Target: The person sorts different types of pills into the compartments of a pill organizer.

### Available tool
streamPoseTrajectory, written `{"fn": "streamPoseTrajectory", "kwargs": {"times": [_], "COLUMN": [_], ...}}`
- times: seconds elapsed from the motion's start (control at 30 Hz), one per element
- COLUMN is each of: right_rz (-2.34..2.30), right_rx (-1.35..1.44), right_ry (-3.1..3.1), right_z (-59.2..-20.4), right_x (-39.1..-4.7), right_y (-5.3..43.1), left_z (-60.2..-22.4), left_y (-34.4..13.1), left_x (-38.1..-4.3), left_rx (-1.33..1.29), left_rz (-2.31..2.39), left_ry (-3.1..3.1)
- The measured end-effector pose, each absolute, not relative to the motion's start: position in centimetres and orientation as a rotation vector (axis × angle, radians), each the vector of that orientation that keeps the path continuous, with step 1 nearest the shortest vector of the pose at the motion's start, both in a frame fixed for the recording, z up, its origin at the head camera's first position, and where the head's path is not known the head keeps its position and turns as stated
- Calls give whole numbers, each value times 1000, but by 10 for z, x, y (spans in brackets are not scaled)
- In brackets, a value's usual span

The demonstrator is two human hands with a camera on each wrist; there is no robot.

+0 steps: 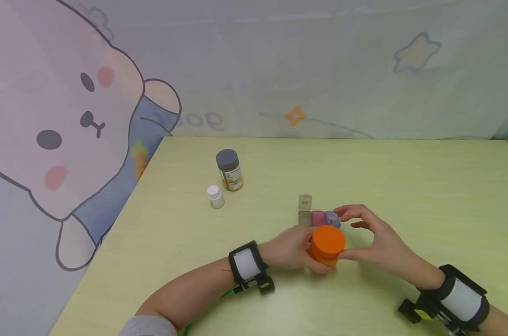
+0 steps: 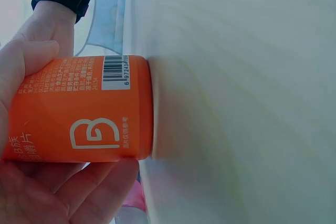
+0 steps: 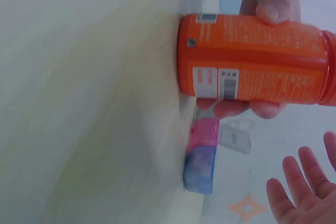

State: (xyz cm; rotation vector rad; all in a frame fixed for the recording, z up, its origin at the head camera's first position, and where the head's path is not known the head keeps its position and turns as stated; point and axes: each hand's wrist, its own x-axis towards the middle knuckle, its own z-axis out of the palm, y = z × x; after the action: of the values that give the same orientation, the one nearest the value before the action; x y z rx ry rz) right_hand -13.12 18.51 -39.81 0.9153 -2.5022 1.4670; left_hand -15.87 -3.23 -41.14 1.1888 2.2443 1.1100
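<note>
My left hand (image 1: pixel 293 247) grips an orange bottle (image 1: pixel 323 256) with an orange cap (image 1: pixel 328 239), which stands upright on the table. Its thumb and fingers lie around the bottle's sides, and the left wrist view shows a printed label with a barcode (image 2: pixel 115 72). To the right, my right hand (image 1: pixel 376 240) is spread with its thumb tip close to the bottle; whether it touches cannot be told. Its fingers (image 3: pixel 299 182) hold nothing. Just behind the bottle lies a small pill box (image 1: pixel 318 217) with greyish, pink and blue compartments. The greyish lid (image 1: pixel 305 201) is flipped up.
At the back left of the table (image 1: pixel 426 177) stand a brown bottle (image 1: pixel 231 177) with a dark cap and a small white bottle (image 1: pixel 215 198). A printed cloth (image 1: pixel 245 60) hangs behind the table.
</note>
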Motion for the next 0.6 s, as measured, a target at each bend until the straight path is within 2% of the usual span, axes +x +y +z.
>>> {"fn": "streamPoseTrajectory", "kwargs": {"times": [0.33,0.6], "right_rz": [1582,1682], "right_rx": [1062,975], "right_ry": [-2387,-2434], "right_z": [-403,-405], "right_x": [-107,-111], "right_y": [175,160], "left_z": [-411,-415], "left_y": [-34,-33], "left_x": [-159,-161], "left_rx": [1201,1197], "left_rz": [1115,1131], "left_ry": [2238,2218]}}
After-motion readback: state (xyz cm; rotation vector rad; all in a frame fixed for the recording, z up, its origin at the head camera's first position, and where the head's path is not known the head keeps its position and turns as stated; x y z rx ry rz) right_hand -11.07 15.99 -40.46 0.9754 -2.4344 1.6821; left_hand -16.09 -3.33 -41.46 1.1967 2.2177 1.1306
